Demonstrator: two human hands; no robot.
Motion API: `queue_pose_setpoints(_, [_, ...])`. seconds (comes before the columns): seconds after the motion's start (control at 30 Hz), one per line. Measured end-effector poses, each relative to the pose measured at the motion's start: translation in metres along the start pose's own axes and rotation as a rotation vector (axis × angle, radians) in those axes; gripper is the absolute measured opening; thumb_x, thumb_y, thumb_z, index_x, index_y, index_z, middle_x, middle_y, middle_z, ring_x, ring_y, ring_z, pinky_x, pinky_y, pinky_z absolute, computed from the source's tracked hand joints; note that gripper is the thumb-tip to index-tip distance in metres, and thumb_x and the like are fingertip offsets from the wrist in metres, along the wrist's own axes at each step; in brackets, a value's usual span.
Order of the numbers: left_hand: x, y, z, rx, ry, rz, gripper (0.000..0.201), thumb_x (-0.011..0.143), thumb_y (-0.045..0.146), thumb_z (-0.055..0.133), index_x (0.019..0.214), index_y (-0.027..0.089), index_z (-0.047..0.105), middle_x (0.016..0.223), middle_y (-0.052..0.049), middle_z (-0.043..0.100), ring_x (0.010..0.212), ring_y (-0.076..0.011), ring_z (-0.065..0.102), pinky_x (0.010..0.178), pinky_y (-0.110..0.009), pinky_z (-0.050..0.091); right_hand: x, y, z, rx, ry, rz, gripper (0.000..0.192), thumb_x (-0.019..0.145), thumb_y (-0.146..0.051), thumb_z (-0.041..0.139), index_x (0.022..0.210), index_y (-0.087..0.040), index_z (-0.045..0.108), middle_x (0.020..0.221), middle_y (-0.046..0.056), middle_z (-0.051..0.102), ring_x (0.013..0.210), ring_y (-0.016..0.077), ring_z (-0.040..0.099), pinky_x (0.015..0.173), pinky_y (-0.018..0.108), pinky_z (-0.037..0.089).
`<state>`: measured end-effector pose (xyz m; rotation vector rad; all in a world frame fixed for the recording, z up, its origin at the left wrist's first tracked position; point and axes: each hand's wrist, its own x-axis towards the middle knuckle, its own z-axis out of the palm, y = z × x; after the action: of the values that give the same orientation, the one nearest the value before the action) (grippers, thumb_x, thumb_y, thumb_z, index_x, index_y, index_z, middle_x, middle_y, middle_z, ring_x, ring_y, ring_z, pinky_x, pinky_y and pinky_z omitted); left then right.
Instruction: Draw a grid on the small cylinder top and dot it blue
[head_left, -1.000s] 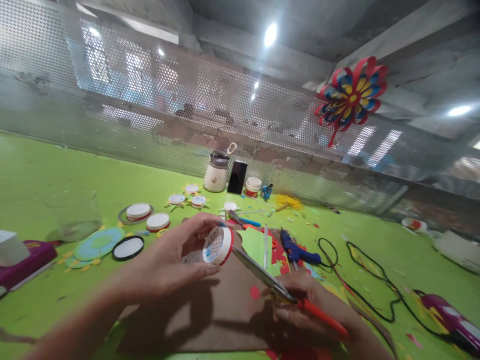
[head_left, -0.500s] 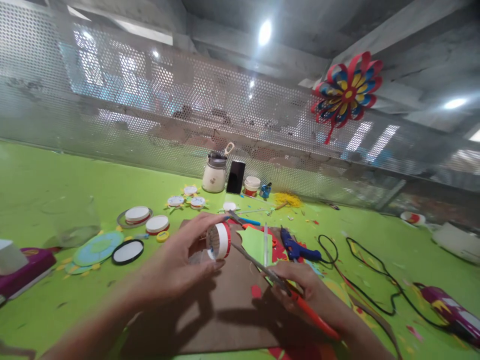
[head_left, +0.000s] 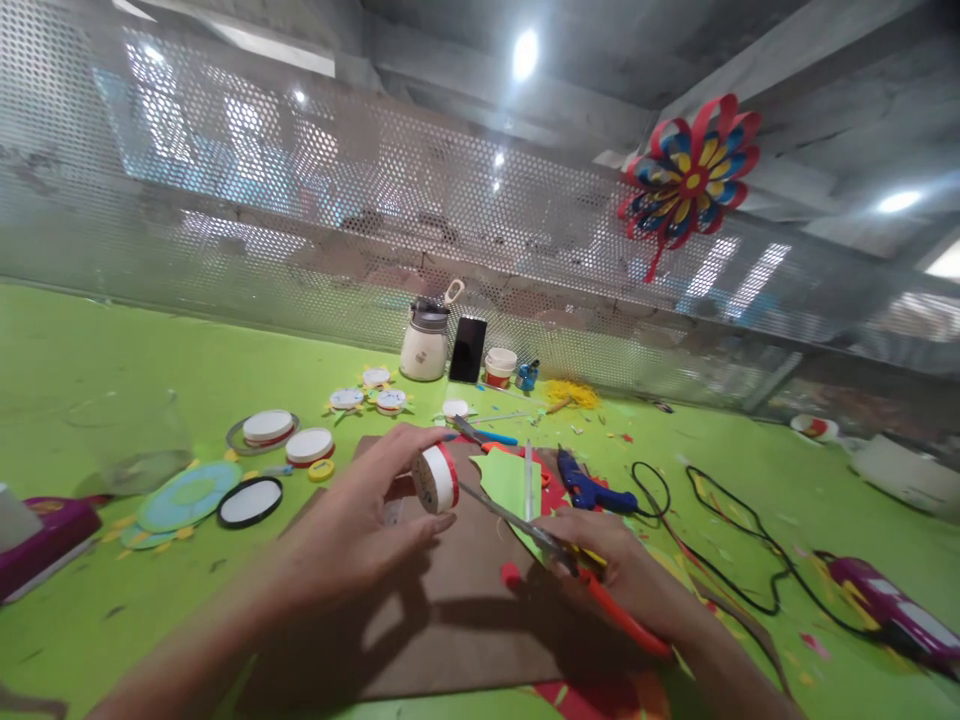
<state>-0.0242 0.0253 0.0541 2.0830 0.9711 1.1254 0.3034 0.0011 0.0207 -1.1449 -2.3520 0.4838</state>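
No text, label, brand, number or sign is legible on anything here.

Mid-frame, the left grip point(head_left: 390, 500) holds a red-edged white disc point(head_left: 441, 478). Lower right of centre, the right grip point(head_left: 606, 560) holds scissors point(head_left: 556, 550), near a blue glue gun point(head_left: 589, 489).

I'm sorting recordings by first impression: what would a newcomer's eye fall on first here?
Probably the red, blue and yellow flower-shaped ornament at the upper right, vivid against grey surroundings. Next, at lower centre, the left hand holding a white round piece with a red rim, and the right hand holding orange-handled scissors pointed toward it. The bright green tabletop fills much of the lower half.
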Motion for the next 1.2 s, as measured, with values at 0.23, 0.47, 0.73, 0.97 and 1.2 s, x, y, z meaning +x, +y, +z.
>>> queue_pose_setpoints(0.23, [0.005, 0.001, 0.01, 0.061, 0.057, 0.005, 0.04, 0.09, 0.03, 0.07, 0.129, 0.024, 0.063, 0.118, -0.008, 0.072, 0.104, -0.0248, 0.075, 0.093, -0.042, 0.067, 0.001, -0.004, -0.002, -0.035, 0.019, -0.044, 0.029, 0.102, -0.031, 0.065, 0.126, -0.021, 0.079, 0.096, 0.008, 0.079, 0.081, 0.0218, 0.068, 0.074, 0.03, 0.052])
queue_pose_setpoints(0.47, [0.008, 0.003, 0.021, 0.035, 0.079, -0.122, 0.048, 0.085, 0.04, 0.073, 0.127, 0.023, 0.058, 0.104, -0.008, 0.078, 0.092, -0.0273, 0.08, 0.089, -0.049, 0.065, -0.002, -0.009, -0.006, -0.065, 0.079, -0.071, 0.028, 0.103, -0.032, 0.068, 0.127, -0.021, 0.079, 0.093, 0.008, 0.079, 0.076, 0.0209, 0.068, 0.073, 0.03, 0.053])
queue_pose_setpoints(0.73, [0.012, 0.007, 0.022, 0.032, 0.038, -0.134, 0.054, 0.085, 0.046, 0.071, 0.132, 0.022, 0.059, 0.108, -0.007, 0.073, 0.09, -0.0267, 0.08, 0.09, -0.05, 0.067, -0.004, -0.008, -0.012, -0.099, 0.114, -0.08, 0.031, 0.097, -0.024, 0.076, 0.128, -0.019, 0.079, 0.098, 0.009, 0.08, 0.081, 0.0211, 0.071, 0.07, 0.027, 0.053])
queue_pose_setpoints(0.97, [0.011, 0.005, 0.022, 0.053, 0.028, -0.15, 0.046, 0.084, 0.04, 0.071, 0.126, 0.024, 0.06, 0.109, -0.007, 0.074, 0.094, -0.0276, 0.079, 0.094, -0.052, 0.065, -0.005, -0.01, -0.01, -0.137, 0.118, -0.074, 0.033, 0.096, -0.019, 0.078, 0.129, -0.018, 0.079, 0.1, 0.011, 0.08, 0.084, 0.0235, 0.074, 0.071, 0.029, 0.054])
queue_pose_setpoints(1.2, [0.012, 0.01, 0.021, 0.114, -0.004, -0.077, 0.044, 0.088, 0.038, 0.07, 0.129, 0.023, 0.063, 0.105, -0.006, 0.075, 0.088, -0.024, 0.078, 0.084, -0.042, 0.067, -0.005, -0.008, -0.011, -0.153, 0.105, -0.123, 0.03, 0.1, -0.021, 0.073, 0.129, -0.015, 0.078, 0.095, 0.01, 0.077, 0.083, 0.0234, 0.071, 0.071, 0.03, 0.052])
